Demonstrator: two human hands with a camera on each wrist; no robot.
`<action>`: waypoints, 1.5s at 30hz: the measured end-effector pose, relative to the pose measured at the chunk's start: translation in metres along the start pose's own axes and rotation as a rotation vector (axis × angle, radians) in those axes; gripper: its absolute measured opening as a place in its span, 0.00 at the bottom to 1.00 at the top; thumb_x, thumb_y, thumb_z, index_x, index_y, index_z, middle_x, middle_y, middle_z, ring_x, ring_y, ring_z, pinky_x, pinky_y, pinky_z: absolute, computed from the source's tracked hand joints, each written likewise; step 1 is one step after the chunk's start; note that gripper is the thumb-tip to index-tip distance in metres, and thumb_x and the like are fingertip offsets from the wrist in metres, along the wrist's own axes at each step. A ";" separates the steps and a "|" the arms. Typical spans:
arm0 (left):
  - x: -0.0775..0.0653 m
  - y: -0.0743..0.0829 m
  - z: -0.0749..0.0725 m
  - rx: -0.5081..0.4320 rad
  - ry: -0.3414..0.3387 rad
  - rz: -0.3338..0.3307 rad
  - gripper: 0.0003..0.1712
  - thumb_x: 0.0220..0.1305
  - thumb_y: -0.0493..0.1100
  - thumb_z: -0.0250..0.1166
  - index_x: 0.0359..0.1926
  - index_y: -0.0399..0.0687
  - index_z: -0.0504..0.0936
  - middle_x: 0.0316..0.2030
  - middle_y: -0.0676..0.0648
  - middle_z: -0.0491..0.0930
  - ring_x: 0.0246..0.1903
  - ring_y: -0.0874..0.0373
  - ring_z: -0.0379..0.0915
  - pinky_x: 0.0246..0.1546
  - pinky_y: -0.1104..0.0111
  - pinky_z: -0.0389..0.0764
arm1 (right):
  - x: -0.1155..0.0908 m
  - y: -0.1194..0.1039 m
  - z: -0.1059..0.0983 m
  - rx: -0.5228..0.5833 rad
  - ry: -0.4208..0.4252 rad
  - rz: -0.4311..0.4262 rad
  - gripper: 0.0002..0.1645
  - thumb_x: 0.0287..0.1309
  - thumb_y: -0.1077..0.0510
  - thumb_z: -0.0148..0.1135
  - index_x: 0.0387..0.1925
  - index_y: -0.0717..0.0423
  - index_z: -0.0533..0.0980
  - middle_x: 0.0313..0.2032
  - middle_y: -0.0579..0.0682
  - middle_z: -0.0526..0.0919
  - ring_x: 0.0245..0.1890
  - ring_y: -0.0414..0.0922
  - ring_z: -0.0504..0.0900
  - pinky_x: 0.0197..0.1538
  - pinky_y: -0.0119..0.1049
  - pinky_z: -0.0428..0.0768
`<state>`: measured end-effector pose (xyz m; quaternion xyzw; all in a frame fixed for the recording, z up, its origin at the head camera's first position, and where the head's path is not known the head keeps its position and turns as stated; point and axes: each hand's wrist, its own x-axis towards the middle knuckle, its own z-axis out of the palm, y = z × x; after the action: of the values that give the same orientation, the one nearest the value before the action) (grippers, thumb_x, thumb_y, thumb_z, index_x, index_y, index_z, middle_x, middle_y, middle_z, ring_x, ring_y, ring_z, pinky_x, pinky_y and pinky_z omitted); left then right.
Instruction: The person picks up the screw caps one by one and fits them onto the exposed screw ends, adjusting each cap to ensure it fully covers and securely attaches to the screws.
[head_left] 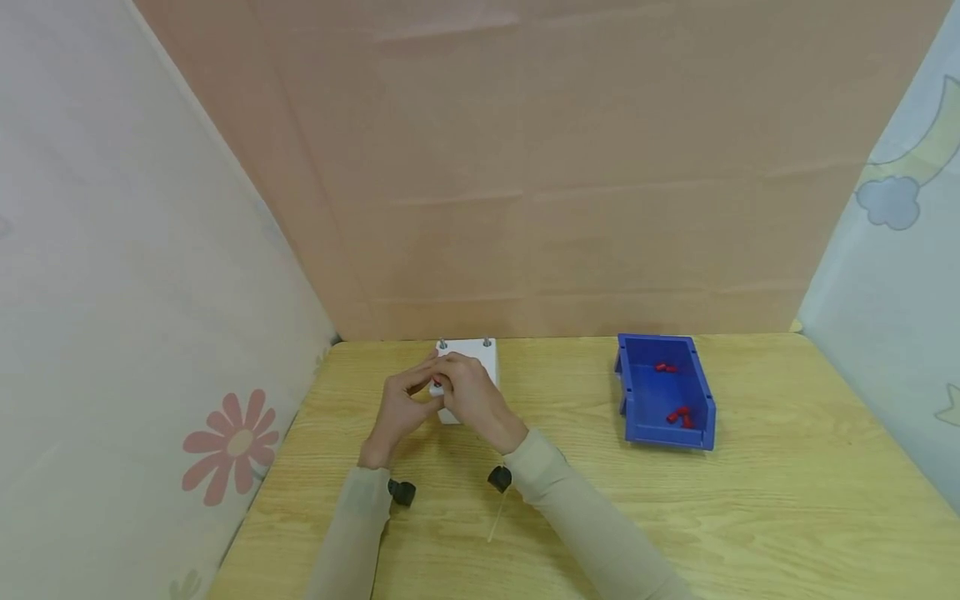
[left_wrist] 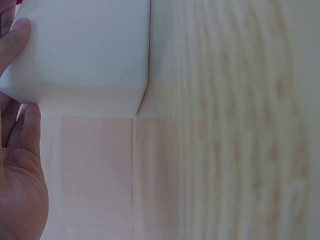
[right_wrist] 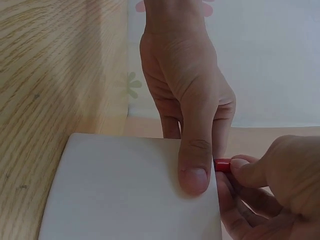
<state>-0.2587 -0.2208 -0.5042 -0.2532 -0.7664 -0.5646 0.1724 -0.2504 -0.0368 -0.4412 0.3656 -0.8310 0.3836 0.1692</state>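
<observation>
A white block [head_left: 471,348] stands on the wooden table, with metal studs [head_left: 487,342] at its far corners. My left hand [head_left: 397,410] grips the block's left side; in the right wrist view its thumb [right_wrist: 195,172] presses on the white face and its other fingers go behind. Between right thumb and fingers I pinch a small red cylindrical piece [right_wrist: 223,164], its end right at the block's edge. The right hand [head_left: 478,398] partly covers the block in the head view. Only part of the left hand [left_wrist: 22,185] shows in the left wrist view.
To the right stands a blue open-front bin [head_left: 663,434] holding several small red pieces [head_left: 684,411]. A pinkish-tan backdrop [head_left: 570,208] rises behind the table [head_left: 562,517], and pale patterned panels [head_left: 150,250] flank it. Dark wrist cameras [head_left: 499,477] hang below both wrists.
</observation>
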 end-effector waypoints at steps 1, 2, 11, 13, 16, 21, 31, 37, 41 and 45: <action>0.000 0.000 0.000 0.001 -0.001 0.004 0.32 0.57 0.22 0.77 0.64 0.33 0.83 0.69 0.34 0.77 0.71 0.57 0.72 0.63 0.73 0.80 | 0.000 0.000 0.000 0.000 -0.001 0.001 0.14 0.72 0.74 0.60 0.48 0.64 0.89 0.48 0.57 0.91 0.46 0.49 0.91 0.46 0.33 0.91; 0.000 -0.001 0.000 -0.001 -0.001 0.004 0.32 0.57 0.22 0.77 0.64 0.34 0.83 0.69 0.34 0.77 0.71 0.58 0.72 0.63 0.73 0.80 | 0.000 -0.001 -0.001 -0.002 -0.001 0.000 0.13 0.72 0.74 0.60 0.48 0.65 0.89 0.48 0.58 0.91 0.46 0.50 0.91 0.46 0.33 0.91; -0.001 -0.003 -0.001 0.017 -0.011 0.008 0.32 0.59 0.23 0.76 0.65 0.34 0.82 0.69 0.34 0.77 0.72 0.46 0.71 0.63 0.73 0.80 | 0.000 -0.002 -0.001 -0.016 0.006 -0.013 0.12 0.71 0.73 0.62 0.48 0.65 0.88 0.47 0.58 0.91 0.44 0.49 0.92 0.45 0.33 0.91; -0.001 -0.003 -0.001 0.015 -0.012 0.015 0.32 0.59 0.23 0.76 0.65 0.33 0.82 0.69 0.34 0.76 0.72 0.46 0.71 0.63 0.73 0.80 | 0.000 -0.002 -0.001 -0.022 0.006 -0.014 0.12 0.72 0.73 0.62 0.48 0.65 0.88 0.46 0.58 0.91 0.44 0.49 0.92 0.44 0.33 0.91; -0.001 -0.004 0.000 0.011 -0.011 0.021 0.32 0.59 0.23 0.76 0.65 0.33 0.82 0.69 0.33 0.77 0.72 0.50 0.71 0.63 0.73 0.80 | 0.000 -0.003 -0.001 -0.030 0.007 -0.011 0.11 0.72 0.72 0.62 0.48 0.64 0.88 0.46 0.57 0.91 0.43 0.49 0.92 0.44 0.33 0.91; 0.000 -0.004 0.000 0.009 -0.009 0.020 0.32 0.58 0.22 0.75 0.65 0.34 0.82 0.69 0.34 0.77 0.71 0.57 0.72 0.63 0.73 0.80 | -0.001 -0.004 -0.003 -0.038 0.007 -0.015 0.10 0.72 0.71 0.64 0.49 0.64 0.88 0.46 0.58 0.89 0.42 0.49 0.91 0.43 0.33 0.91; -0.002 -0.003 -0.001 0.032 -0.010 -0.014 0.31 0.59 0.23 0.75 0.65 0.37 0.84 0.70 0.36 0.76 0.70 0.40 0.73 0.63 0.72 0.80 | -0.002 -0.007 -0.006 -0.050 0.008 -0.020 0.09 0.70 0.69 0.67 0.49 0.63 0.88 0.46 0.55 0.88 0.40 0.46 0.90 0.41 0.29 0.89; -0.002 0.000 0.000 0.033 -0.012 -0.032 0.32 0.59 0.25 0.76 0.65 0.39 0.84 0.71 0.37 0.76 0.71 0.43 0.73 0.64 0.70 0.80 | -0.004 -0.007 -0.009 -0.055 0.003 -0.014 0.10 0.70 0.68 0.69 0.49 0.62 0.88 0.45 0.54 0.88 0.40 0.45 0.90 0.40 0.27 0.88; -0.001 -0.001 0.000 0.022 -0.010 -0.028 0.31 0.59 0.25 0.76 0.65 0.39 0.85 0.70 0.37 0.78 0.73 0.46 0.72 0.64 0.71 0.80 | -0.006 -0.008 -0.012 -0.063 -0.003 -0.014 0.10 0.69 0.68 0.70 0.49 0.62 0.88 0.46 0.54 0.88 0.41 0.45 0.90 0.41 0.26 0.88; 0.000 -0.003 -0.001 0.017 -0.012 -0.018 0.30 0.60 0.26 0.77 0.64 0.41 0.86 0.69 0.38 0.79 0.74 0.44 0.71 0.64 0.71 0.81 | -0.008 -0.011 -0.016 -0.072 -0.002 -0.011 0.10 0.68 0.68 0.70 0.49 0.63 0.88 0.47 0.54 0.88 0.42 0.46 0.90 0.42 0.29 0.89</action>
<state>-0.2599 -0.2220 -0.5062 -0.2482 -0.7746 -0.5580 0.1647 -0.2374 -0.0254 -0.4296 0.3643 -0.8424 0.3521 0.1834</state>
